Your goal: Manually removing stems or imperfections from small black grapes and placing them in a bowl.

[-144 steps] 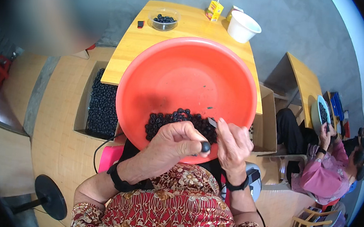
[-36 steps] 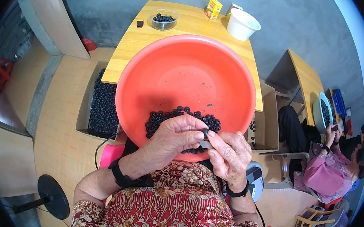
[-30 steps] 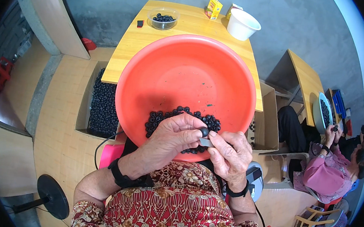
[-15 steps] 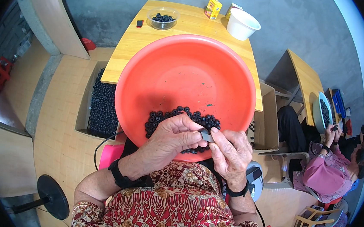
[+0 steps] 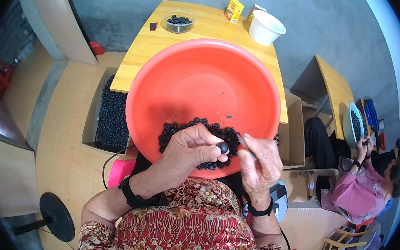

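While you work over the basin:
berry: one dark round berry (image 5: 222,148) pinched at your left fingertips, above the pile
left hand (image 5: 189,148): curled narrow, gripping berry
right hand (image 5: 261,161): closed on thin tool (image 5: 245,144), just beside berry
basin: red basin (image 5: 204,77) under both hands

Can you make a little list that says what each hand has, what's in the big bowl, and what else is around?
left hand: pinches one small black round piece at its fingertips
right hand: grips a thin tool, its tip by that piece
basin: big, orange-red, round, with a pile of black pieces at its near side
table: yellow wood; clear bowl of black pieces, white bowl, yellow carton
cardboard box: left of basin, filled with black pieces
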`<action>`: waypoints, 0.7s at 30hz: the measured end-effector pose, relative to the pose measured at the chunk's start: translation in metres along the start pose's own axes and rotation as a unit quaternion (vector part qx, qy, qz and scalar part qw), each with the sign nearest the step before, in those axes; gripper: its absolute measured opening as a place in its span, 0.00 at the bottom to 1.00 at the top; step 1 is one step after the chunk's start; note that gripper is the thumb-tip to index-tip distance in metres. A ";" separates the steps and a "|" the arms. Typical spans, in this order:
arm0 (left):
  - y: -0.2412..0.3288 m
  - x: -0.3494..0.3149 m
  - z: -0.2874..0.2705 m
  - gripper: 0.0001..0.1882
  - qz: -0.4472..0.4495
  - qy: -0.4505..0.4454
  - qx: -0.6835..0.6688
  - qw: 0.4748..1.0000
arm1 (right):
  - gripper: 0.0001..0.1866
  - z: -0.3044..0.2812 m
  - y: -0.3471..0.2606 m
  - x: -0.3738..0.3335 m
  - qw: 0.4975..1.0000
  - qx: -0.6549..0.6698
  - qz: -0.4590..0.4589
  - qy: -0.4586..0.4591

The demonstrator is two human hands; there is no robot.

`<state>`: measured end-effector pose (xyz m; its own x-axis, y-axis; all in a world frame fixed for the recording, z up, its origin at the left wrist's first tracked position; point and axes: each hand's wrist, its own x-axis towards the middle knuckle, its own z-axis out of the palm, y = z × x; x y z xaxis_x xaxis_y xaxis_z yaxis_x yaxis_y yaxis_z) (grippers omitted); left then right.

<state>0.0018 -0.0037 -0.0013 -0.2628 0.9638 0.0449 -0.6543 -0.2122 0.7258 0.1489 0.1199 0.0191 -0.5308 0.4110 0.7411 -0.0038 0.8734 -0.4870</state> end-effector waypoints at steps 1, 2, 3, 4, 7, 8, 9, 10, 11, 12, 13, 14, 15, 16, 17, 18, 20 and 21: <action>-0.003 0.000 -0.002 0.05 -0.004 0.009 -0.028 1.000 | 0.20 0.000 -0.007 0.001 0.999 0.018 0.020 -0.023; -0.004 -0.001 -0.002 0.06 -0.007 0.017 -0.056 0.998 | 0.21 0.003 -0.009 -0.002 0.996 0.069 0.050 -0.031; -0.004 0.000 -0.002 0.06 -0.008 0.017 -0.056 0.998 | 0.20 0.006 -0.011 -0.003 0.994 0.079 0.066 -0.037; -0.004 0.000 -0.001 0.06 -0.008 0.025 -0.039 0.999 | 0.19 0.007 -0.013 -0.004 0.992 0.089 0.082 -0.042; -0.006 0.000 -0.001 0.06 -0.003 0.036 -0.019 0.999 | 0.18 0.007 -0.009 -0.002 0.993 0.097 0.052 -0.051; -0.007 0.000 -0.002 0.06 0.001 0.039 -0.016 0.999 | 0.18 0.007 -0.008 -0.001 0.993 0.097 0.052 -0.051; -0.006 -0.001 -0.002 0.06 0.000 0.039 -0.016 0.999 | 0.17 0.006 -0.008 -0.001 0.991 0.102 0.054 -0.061; -0.005 -0.001 -0.002 0.07 -0.010 0.042 -0.017 0.999 | 0.16 0.006 -0.008 0.000 0.990 0.107 0.055 -0.070; -0.004 -0.001 -0.003 0.07 -0.020 0.044 -0.019 0.999 | 0.16 0.006 -0.008 0.000 0.990 0.108 0.055 -0.070; -0.004 -0.002 -0.003 0.07 -0.020 0.044 -0.019 0.999 | 0.15 0.006 -0.007 -0.001 0.989 0.113 0.066 -0.070; -0.004 -0.002 -0.004 0.07 -0.018 0.037 -0.021 0.999 | 0.15 0.006 -0.007 -0.001 0.987 0.119 0.077 -0.070; -0.005 -0.002 -0.005 0.07 -0.016 0.030 -0.022 0.999 | 0.15 0.006 -0.008 -0.001 0.987 0.119 0.077 -0.070; -0.006 -0.002 -0.005 0.07 -0.016 0.031 -0.022 0.999 | 0.14 0.006 -0.008 0.000 0.987 0.121 0.076 -0.074; -0.008 -0.003 -0.005 0.07 -0.005 0.039 0.005 0.999 | 0.14 0.006 -0.009 0.001 0.987 0.122 0.075 -0.078; -0.009 -0.003 -0.004 0.07 0.006 0.048 0.032 0.998 | 0.14 0.006 -0.009 0.001 0.987 0.123 0.074 -0.078; -0.006 -0.003 -0.004 0.07 0.005 0.048 0.032 0.998 | 0.15 0.006 -0.009 0.001 0.987 0.120 0.074 -0.080; 0.001 -0.001 -0.001 0.07 -0.087 0.075 -0.013 0.993 | 0.15 0.005 -0.006 0.001 0.987 0.118 0.073 -0.083; 0.001 -0.002 -0.003 0.07 -0.087 0.075 -0.012 0.993 | 0.16 0.004 -0.004 0.000 0.987 0.116 0.059 -0.090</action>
<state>-0.0002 -0.0060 -0.0027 -0.2451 0.9520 -0.1836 -0.7157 -0.0499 0.6966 0.1450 0.1153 0.0191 -0.6807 0.4355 0.5890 -0.1150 0.7305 -0.6731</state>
